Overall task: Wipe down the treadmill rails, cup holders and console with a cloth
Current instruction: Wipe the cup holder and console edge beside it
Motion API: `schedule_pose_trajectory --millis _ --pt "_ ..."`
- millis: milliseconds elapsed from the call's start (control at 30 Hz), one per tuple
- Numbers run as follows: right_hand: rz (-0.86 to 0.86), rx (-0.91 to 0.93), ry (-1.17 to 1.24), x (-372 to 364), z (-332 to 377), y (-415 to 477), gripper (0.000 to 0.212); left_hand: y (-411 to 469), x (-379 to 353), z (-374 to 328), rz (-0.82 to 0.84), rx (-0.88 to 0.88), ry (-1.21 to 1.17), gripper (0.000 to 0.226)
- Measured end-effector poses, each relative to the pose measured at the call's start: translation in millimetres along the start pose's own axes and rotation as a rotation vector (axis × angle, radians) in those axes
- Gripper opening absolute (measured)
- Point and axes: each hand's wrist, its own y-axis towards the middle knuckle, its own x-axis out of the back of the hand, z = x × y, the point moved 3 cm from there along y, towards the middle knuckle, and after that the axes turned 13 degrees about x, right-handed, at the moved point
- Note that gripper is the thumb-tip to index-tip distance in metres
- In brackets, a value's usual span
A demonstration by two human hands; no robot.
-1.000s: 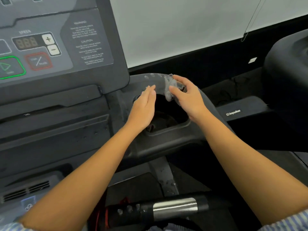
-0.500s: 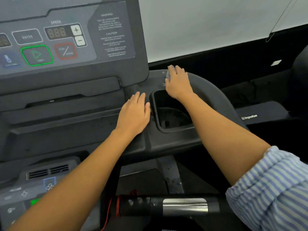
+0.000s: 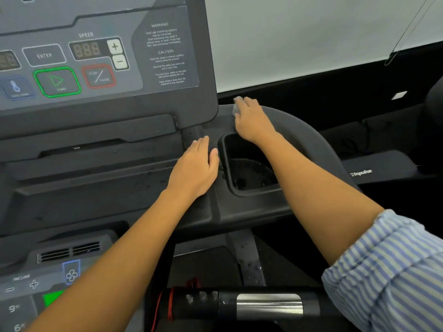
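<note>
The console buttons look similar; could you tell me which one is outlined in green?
The start button, marked with a triangle; the stop button beside it is outlined red.

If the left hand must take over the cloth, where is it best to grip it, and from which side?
Probably pinch the cloth corner peeking out beside the right hand, coming from the console side; the rest lies flat under that palm.
</note>
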Motion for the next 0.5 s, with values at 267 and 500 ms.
schedule_pose_trajectory --millis 267,500 --pt "-0.076 -0.039 -0.032 4 -6 -8 0.046 0 1 2 0.014 -0.007 -0.005 0.051" --pt "-0.041 0.008 -0.007 -9 14 -2 0.049 -2 0 2 0.008 -0.02 0.006 0.051"
